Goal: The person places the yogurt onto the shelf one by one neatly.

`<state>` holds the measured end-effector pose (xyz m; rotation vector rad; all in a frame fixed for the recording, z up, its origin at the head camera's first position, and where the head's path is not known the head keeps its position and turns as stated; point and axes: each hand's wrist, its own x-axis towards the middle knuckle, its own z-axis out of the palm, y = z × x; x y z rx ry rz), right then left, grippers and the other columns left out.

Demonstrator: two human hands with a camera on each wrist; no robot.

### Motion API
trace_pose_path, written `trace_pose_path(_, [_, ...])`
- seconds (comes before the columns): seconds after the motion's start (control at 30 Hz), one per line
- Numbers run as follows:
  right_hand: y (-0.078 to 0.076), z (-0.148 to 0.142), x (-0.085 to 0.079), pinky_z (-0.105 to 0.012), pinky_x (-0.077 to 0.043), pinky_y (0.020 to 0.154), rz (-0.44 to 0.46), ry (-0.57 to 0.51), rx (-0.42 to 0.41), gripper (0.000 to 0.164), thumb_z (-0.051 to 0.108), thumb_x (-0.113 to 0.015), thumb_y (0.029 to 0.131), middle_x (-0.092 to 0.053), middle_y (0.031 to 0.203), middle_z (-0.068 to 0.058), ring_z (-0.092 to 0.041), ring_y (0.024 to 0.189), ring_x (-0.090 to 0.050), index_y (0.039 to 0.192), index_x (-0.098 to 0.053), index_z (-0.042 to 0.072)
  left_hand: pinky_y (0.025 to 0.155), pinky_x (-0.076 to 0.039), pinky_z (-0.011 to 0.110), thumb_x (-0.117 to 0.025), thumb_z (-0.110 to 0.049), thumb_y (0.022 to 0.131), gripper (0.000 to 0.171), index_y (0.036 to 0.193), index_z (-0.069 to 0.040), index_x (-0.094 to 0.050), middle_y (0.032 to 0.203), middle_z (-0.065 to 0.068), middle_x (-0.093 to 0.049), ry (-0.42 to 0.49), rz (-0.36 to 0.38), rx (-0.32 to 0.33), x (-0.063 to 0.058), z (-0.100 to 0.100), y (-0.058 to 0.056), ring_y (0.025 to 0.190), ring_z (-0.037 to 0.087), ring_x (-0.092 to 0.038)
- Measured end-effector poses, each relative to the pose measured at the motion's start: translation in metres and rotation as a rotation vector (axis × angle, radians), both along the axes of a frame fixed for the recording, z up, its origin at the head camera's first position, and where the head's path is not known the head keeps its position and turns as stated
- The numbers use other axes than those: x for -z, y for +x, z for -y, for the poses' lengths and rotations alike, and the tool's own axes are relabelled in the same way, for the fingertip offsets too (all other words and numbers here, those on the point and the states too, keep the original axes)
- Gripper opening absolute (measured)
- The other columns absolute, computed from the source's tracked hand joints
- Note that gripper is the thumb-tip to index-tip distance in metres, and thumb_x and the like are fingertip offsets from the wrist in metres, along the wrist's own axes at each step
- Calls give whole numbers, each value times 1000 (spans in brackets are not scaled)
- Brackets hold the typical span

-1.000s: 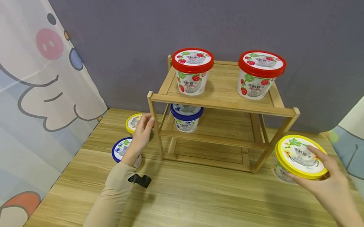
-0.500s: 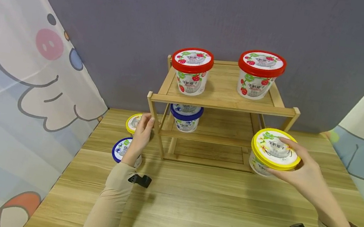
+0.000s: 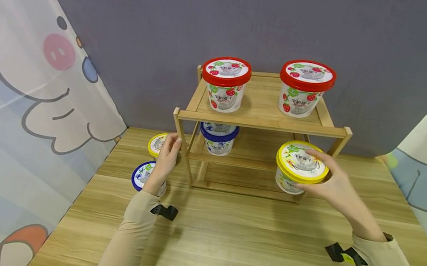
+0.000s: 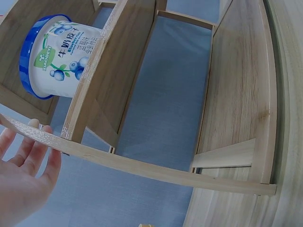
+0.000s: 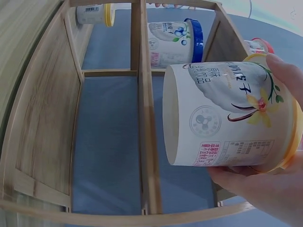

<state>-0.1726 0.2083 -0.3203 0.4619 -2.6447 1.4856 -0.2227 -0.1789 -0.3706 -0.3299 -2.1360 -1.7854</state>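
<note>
My right hand (image 3: pixel 336 183) grips a white paper tub with a yellow lid (image 3: pixel 301 162), thumb and fingers round its upper part. This tub (image 5: pixel 222 113) is upright at the front right of the wooden rack (image 3: pixel 262 123), level with the middle tier and overlapping its front rail. At the rack's left front post, my left hand (image 3: pixel 166 158) holds the wood between thumb and fingers. Its fingertips show past the post in the left wrist view. On the middle tier, at the left, sits a blue-lidded blueberry tub (image 3: pixel 217 140).
Two red-lidded strawberry tubs, one left (image 3: pixel 225 84) and one right (image 3: pixel 304 89), stand on the top tier. Left of the rack, a yellow-lidded tub (image 3: pixel 155 143) and a blue-lidded tub (image 3: pixel 142 175) stand on the wooden table (image 3: pixel 229 246), partly behind my left hand. A grey wall backs the rack.
My right hand has carried the yellow-lidded tub leftward and slightly up, from beside the rack to the front of its middle tier. My left hand has stayed at the post.
</note>
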Motion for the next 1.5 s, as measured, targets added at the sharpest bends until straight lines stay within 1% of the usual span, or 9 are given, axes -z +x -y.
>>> trace_pose_path(0.17, [-13,5,3,-11,-42,71,-9,-60,-40,75,7,-75,69,-33,130,-14,-5,99,-43,133,-35,8,79,-40,24,-34,-9,96,25,112,9,-40,100,24,-49,-18,-1,-10,3,1,-2,85,5,-48])
trace_pose_path(0.3, [-23,8,4,-10,-42,73,-19,-57,-50,74,9,-75,70,-34,129,-13,-2,98,-44,132,-35,5,79,-39,24,-34,-7,96,24,113,8,-40,100,22,-49,-13,25,-11,2,0,0,85,6,-47])
trace_pose_path(0.43, [-32,9,5,-11,-41,74,5,-35,-48,74,13,-75,71,-35,130,-14,-6,100,-43,133,-35,7,78,-39,25,-33,-3,95,22,111,11,-40,99,24,-48,-8,22,-11,-7,-4,7,84,8,-47])
trace_pose_path(0.6, [-40,9,5,-13,-43,75,59,-85,-79,71,9,-72,73,-34,128,-15,-11,102,-44,133,-33,6,78,-40,24,-32,-2,95,22,110,13,-39,99,31,-47,-15,14,-8,-19,-9,15,84,11,-48])
trace_pose_path(0.83, [-49,11,4,-15,-41,76,96,-70,-83,74,14,-71,75,-32,129,-17,-27,109,-41,134,-28,7,83,-38,40,-33,-2,95,22,110,13,-39,98,23,-47,-19,33,-16,-21,-9,17,86,15,-46])
trace_pose_path(0.93, [-52,13,3,-16,-42,77,128,-81,-77,75,15,-71,76,-32,129,-15,-28,111,-40,135,-26,9,83,-37,45,-33,-2,95,22,110,12,-39,98,24,-47,-13,29,-11,-20,-9,16,86,14,-46])
trace_pose_path(1.17, [-63,14,4,-17,-43,76,121,-113,-120,78,15,-68,78,-31,129,-16,-24,109,-41,137,-17,7,78,-40,24,-35,-11,96,25,112,8,-40,98,21,-49,-11,-7,-8,2,0,-1,84,6,-48])
trace_pose_path(1.33, [-70,17,5,-19,-43,78,119,-145,-120,73,12,-68,78,-37,126,-14,-20,106,-45,135,-22,7,76,-40,19,-34,-10,96,25,112,9,-40,100,26,-49,1,-13,5,3,0,-1,84,5,-49])
trace_pose_path(1.5, [-74,18,5,-21,-44,80,121,-185,-118,72,9,-67,78,-39,126,-11,-18,106,-46,136,-24,10,78,-39,23,-33,-7,96,24,112,9,-39,101,29,-48,5,13,11,-3,-1,2,86,9,-48])
